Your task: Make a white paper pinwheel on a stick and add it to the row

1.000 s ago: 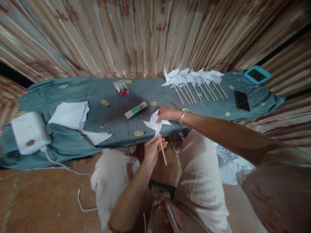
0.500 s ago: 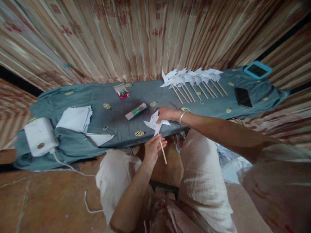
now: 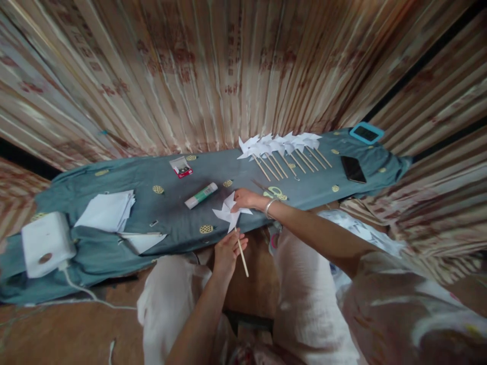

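Observation:
A white paper pinwheel (image 3: 228, 214) on a wooden stick is held between my two hands, over the front edge of the cloth-covered table (image 3: 171, 200). My left hand (image 3: 227, 249) is closed round the upper stick, whose lower end points down towards my lap. At the paper blades, my right hand (image 3: 247, 199) pinches near the middle; its fingertips partly hide the centre. Just beyond the hands lie a glue stick (image 3: 201, 195) and scissors with pale green handles (image 3: 274, 191). A row of several finished-looking white pinwheels (image 3: 281, 145) lies along the back edge.
At the left are a stack of white paper (image 3: 108, 210), a folded sheet (image 3: 145, 242) with a stick, and a white device (image 3: 48, 244) with a cable. A small red-and-white box (image 3: 181, 166) stands open at the back. A phone (image 3: 353, 169) and a blue-framed display (image 3: 366, 133) lie right.
The whole view has shifted, so the table appears lower and further left. Both hands keep hold of the same pinwheel, with little change in their grip.

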A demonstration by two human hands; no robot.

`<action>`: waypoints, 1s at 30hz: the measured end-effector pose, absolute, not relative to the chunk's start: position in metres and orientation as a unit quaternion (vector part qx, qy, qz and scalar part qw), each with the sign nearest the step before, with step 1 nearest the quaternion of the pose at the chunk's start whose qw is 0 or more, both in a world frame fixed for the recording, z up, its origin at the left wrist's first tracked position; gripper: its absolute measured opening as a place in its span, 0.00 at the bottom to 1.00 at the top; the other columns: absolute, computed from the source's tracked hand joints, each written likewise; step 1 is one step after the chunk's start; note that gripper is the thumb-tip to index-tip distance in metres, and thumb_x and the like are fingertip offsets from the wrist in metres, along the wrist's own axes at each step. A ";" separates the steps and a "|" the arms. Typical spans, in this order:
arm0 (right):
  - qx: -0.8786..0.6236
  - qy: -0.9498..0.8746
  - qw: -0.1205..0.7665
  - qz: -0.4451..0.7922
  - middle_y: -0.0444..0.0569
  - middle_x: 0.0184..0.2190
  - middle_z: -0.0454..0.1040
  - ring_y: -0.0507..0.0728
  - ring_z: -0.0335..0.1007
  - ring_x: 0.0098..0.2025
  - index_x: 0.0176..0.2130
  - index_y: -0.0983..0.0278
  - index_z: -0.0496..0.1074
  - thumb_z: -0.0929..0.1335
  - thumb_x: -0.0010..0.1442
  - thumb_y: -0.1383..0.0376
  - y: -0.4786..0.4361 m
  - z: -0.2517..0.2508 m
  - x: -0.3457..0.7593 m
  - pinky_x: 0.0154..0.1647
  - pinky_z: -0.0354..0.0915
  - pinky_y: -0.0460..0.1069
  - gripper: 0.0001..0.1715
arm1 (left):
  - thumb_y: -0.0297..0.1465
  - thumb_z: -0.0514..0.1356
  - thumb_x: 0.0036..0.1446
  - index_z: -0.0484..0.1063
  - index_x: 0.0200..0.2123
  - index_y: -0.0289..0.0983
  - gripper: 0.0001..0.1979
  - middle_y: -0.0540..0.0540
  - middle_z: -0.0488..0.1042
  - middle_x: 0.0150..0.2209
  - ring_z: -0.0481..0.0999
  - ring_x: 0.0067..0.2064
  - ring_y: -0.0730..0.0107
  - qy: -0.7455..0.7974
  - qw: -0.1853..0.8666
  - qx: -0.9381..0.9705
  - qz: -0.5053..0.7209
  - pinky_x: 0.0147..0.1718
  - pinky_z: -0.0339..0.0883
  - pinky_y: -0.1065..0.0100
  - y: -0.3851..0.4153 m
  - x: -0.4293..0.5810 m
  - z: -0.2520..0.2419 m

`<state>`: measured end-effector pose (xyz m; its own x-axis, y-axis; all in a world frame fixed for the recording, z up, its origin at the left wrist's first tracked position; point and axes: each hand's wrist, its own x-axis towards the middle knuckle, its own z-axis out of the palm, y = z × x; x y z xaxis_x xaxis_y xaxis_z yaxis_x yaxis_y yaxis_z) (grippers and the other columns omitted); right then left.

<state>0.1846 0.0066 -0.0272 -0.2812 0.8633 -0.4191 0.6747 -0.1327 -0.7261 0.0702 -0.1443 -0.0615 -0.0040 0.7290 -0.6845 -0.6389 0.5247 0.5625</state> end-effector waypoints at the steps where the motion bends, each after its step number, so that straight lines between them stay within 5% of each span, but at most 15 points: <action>1: -0.589 -0.646 0.109 0.472 0.43 0.22 0.74 0.53 0.70 0.29 0.24 0.68 0.76 0.79 0.36 0.73 0.006 -0.028 0.185 0.31 0.62 0.45 0.12 | 0.20 0.63 0.57 0.80 0.35 0.29 0.04 0.42 0.81 0.29 0.81 0.28 0.70 0.519 0.700 0.041 0.488 0.43 0.75 0.64 -0.144 0.070 -0.061; 11: -0.566 -0.593 0.185 0.543 0.41 0.20 0.72 0.49 0.64 0.25 0.25 0.67 0.76 0.78 0.48 0.60 0.001 -0.027 0.201 0.26 0.57 0.44 0.14 | 0.17 0.56 0.62 0.78 0.32 0.30 0.12 0.45 0.79 0.25 0.79 0.24 0.76 0.526 0.701 0.019 0.482 0.27 0.74 0.77 -0.136 0.071 -0.036; 16: -0.486 -0.473 0.312 0.666 0.46 0.26 0.77 0.49 0.67 0.27 0.30 0.67 0.77 0.77 0.51 0.55 -0.012 -0.022 0.212 0.28 0.62 0.44 0.17 | 0.17 0.58 0.60 0.79 0.33 0.31 0.10 0.46 0.79 0.24 0.78 0.22 0.77 0.524 0.701 0.043 0.482 0.24 0.72 0.79 -0.127 0.073 -0.018; 24: -0.424 -0.354 0.446 0.704 0.51 0.34 0.81 0.55 0.76 0.37 0.36 0.64 0.78 0.74 0.53 0.45 -0.009 -0.019 0.220 0.43 0.70 0.50 0.25 | 0.19 0.62 0.58 0.79 0.31 0.31 0.07 0.46 0.80 0.24 0.79 0.24 0.75 0.481 0.708 0.083 0.510 0.27 0.73 0.77 -0.080 0.074 0.010; 30: -0.450 -0.416 0.428 0.665 0.49 0.28 0.80 0.54 0.73 0.30 0.31 0.64 0.78 0.74 0.45 0.36 -0.021 -0.027 0.222 0.34 0.67 0.48 0.34 | 0.20 0.65 0.52 0.80 0.28 0.31 0.04 0.47 0.80 0.25 0.78 0.27 0.76 0.435 0.701 0.113 0.553 0.31 0.71 0.75 -0.035 0.071 0.013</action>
